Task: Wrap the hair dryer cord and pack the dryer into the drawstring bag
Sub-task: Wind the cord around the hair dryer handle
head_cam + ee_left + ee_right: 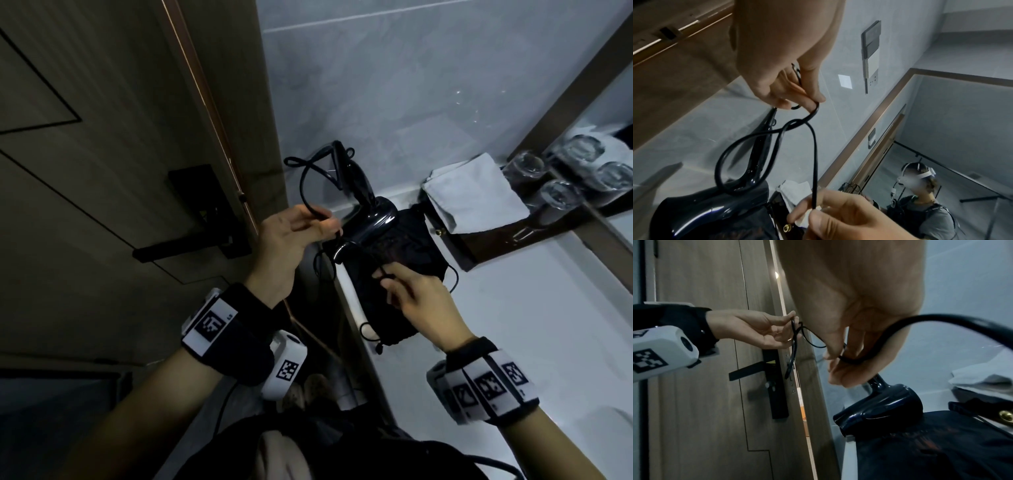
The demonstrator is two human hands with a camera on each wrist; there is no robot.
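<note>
White counter (534, 329) runs along a pale tiled wall, w/ a wood door (102, 171) at the left edge.

Nearest: right hand (419, 301) over the counter, thumb and fingers curled, pinching a thin black cord (310, 186) just above the black drawstring bag (394, 274). Right wrist view shows the cord looping round those fingertips (840, 369).

Bag lies flat on the counter near its left edge, its closed end w/ drawstring toggle toward the person. Can't tell if the bag mouth is open.

Left hand (291, 236) sits a bit further out, left of the counter edge in front of the door. Thumb and forefinger pinch another stretch of the same cord; other fingers loosely curled. Left wrist view: cord makes a crossed loop below the hand, one strand dropping straight to the right hand (849, 216).

Hair dryer (371, 219), glossy black, rests on the far end of the bag, not inside it, nozzle pointing toward the counter's left edge, handle sticking up and away toward the wall. Cord leaves the handle end in loose loops, unwrapped.

Further back: folded white cloth (476, 195) on a dark wood box (493, 240) just right of the bag. Glasses (525, 168) stand upside down beyond it, beside a mirror (613, 137) w/ brown frame.
</note>
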